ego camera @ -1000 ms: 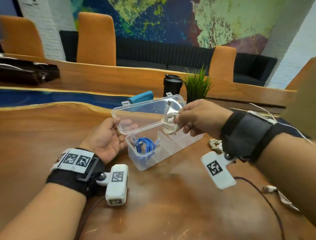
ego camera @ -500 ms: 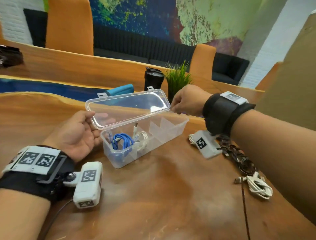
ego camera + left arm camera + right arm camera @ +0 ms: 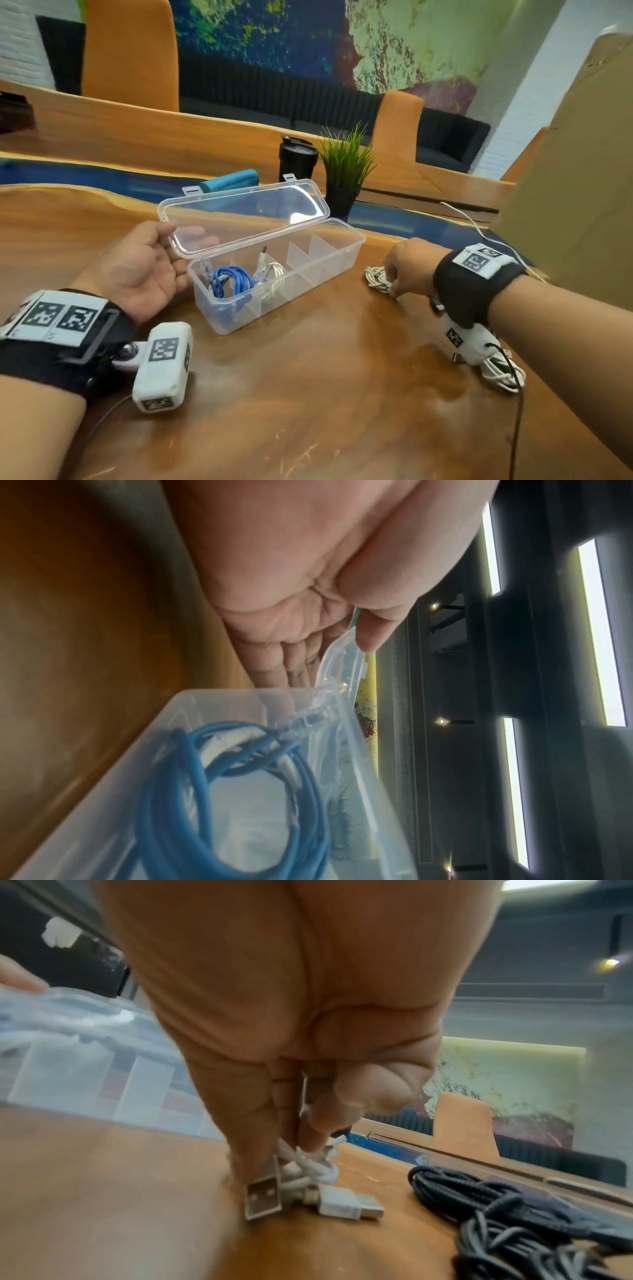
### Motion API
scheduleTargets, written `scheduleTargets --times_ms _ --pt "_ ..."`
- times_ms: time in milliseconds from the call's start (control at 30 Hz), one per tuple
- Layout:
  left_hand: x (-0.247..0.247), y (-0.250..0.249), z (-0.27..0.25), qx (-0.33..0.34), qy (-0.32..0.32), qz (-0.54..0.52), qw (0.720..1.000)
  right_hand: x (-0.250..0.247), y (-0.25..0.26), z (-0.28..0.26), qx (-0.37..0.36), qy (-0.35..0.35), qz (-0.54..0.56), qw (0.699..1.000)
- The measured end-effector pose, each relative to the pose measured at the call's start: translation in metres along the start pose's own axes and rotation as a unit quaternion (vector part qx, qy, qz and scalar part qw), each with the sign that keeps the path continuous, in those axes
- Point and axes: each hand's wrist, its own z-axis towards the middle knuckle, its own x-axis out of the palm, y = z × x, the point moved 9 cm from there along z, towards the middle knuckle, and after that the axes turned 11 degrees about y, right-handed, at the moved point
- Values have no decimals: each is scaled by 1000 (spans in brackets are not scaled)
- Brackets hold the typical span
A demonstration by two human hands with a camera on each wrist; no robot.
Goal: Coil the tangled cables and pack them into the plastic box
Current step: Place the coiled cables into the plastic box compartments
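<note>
Table (image 3: 342, 394): a broad wooden top carries the whole job, box on the left, loose cables on the right.
Box (image 3: 318, 274): clear plastic with dividers, set at an angle; two near-left compartments are filled, the far ones not yet.
Lid (image 3: 239, 209): propped up, apparently to keep the opening free for the next cable.
Left hand (image 3: 137, 270): thumb and fingers pinch the lid's near-left edge and hold it up.
Right hand (image 3: 407, 263): down on the table right of the box, fingers closed narrowly on a white cable (image 3: 308, 1175), likely the next to pack.
Black cable (image 3: 514, 1226): a tangle near the right wrist, uncoiled.
Blue cable (image 3: 229, 282): coiled in the nearest compartment.
Packed white cable (image 3: 270, 274): next compartment along, plug sticking up.
</note>
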Motion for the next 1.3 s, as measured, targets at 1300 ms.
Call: scheduleTargets --times_ms 1300 --pt "-8 -3 3 -4 -7 23 1000 -15 -3 8 73 31 146 986"
